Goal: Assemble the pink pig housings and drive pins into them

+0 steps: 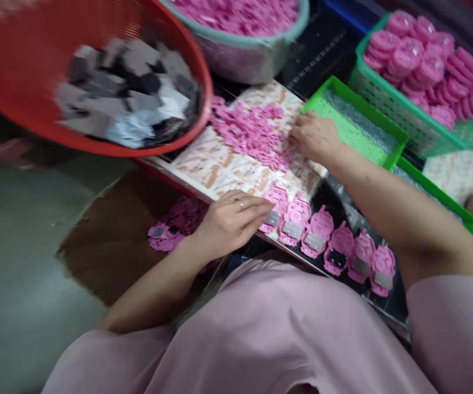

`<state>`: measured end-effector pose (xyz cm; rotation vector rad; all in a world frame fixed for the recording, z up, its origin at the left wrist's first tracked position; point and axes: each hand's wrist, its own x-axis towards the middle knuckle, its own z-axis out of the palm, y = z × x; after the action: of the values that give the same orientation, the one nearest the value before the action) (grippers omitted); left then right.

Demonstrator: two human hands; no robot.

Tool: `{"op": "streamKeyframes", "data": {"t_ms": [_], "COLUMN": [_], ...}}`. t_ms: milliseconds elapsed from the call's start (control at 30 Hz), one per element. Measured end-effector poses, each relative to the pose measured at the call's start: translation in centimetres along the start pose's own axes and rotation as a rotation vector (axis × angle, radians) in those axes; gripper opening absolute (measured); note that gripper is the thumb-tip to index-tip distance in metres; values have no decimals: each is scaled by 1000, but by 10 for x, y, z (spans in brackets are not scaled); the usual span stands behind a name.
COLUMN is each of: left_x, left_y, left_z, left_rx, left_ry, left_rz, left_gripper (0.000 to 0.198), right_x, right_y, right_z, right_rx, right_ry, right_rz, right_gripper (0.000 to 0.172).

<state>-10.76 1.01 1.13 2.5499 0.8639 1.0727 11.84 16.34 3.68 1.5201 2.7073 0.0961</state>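
Several pink plastic cases [297, 219] with grey or black rectangles lie in a slanting row along the table's near edge. My left hand [236, 219], with a ring on one finger, has its fingertips on the leftmost case, fingers extended and close together. Beside a loose pile of small pink parts [252, 131] on patterned sheets is my right hand [314, 137], its fingers curled near the corner of a green tray [355, 123]. Whatever its fingertips hold, if anything, is too small to make out.
A red basket [203, 109] with grey and white pieces stands at the upper left. Behind are a tub [240, 54] of pink parts and a green basket [404, 115] of round pink pieces. More pink cases [179, 219] lie below the table edge beside brown cardboard [97, 235].
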Motion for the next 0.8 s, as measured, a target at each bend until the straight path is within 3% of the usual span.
{"op": "streamKeyframes", "data": {"t_ms": [67, 167, 267, 367, 500, 600, 700, 800], "left_x": [1, 9, 23, 41, 62, 73, 79, 81], "left_y": [1, 3, 13, 31, 66, 98, 129, 151], "left_z": [0, 4, 13, 29, 61, 91, 122, 146], "left_rx": [-5, -28, -63, -111, -152, -126, -62, 5], "left_ry": [-11, -52, -93, -125, -224, -313, -430, -506], "left_rz": [1, 36, 132, 228, 386, 529, 599, 585], "left_gripper": [17, 21, 19, 17, 16, 20, 29, 39], "right_x": [-9, -39, -92, -156, -235, -280, -308, -318], "right_y": [0, 4, 12, 20, 23, 20, 20, 22], "right_z": [-9, -33, -57, -66, -55, -40, -22, -6], "right_rx": [13, 161, 434, 666, 754, 846, 861, 806], "right_ry": [-20, 75, 176, 324, 375, 298, 224, 229], "right_rz": [59, 177, 285, 394, 594, 761, 817, 802], "right_gripper": [12, 12, 13, 23, 19, 16, 17, 19]}}
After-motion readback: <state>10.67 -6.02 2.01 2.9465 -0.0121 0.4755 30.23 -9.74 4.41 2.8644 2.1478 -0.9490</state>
